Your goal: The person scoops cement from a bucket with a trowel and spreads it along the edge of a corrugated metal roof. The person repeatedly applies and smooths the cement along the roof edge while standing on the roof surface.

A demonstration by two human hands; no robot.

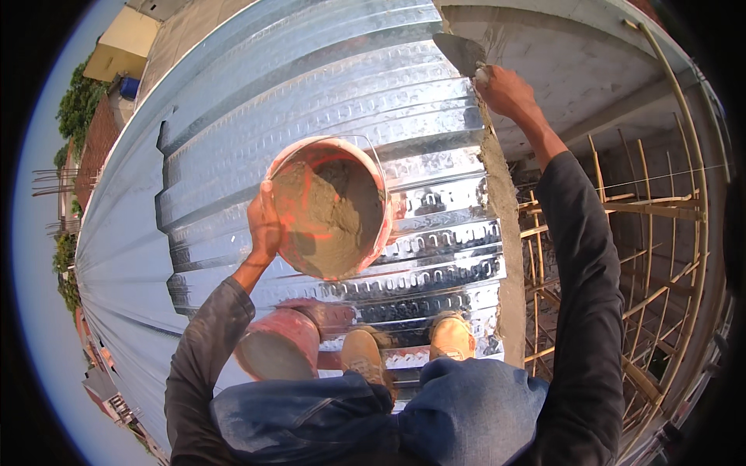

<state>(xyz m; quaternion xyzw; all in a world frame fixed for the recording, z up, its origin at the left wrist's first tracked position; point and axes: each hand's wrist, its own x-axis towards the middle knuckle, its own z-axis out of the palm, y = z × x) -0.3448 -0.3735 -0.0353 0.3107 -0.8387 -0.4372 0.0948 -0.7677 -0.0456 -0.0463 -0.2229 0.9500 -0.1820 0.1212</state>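
My left hand point(265, 220) is closed on the left rim of a red bucket point(285, 161), which has a thin wire handle and holds wet grey mortar point(330, 213). At the far right edge of the metal sheets, my right hand point(505, 91) grips a trowel point(460, 53) by its handle. The trowel's dark blade lies over the edge where the sheets meet a strip of mortar point(503, 233). Whether mortar sits on the blade, I cannot tell.
A second red bucket point(299, 330) with grey contents stands left of my shoes point(452, 337). Ribbed shiny metal sheets point(420, 171) lie under me. Past the right edge is a drop with bamboo scaffolding point(645, 206) and a concrete wall. A stepped sheet edge point(162, 210) runs at left.
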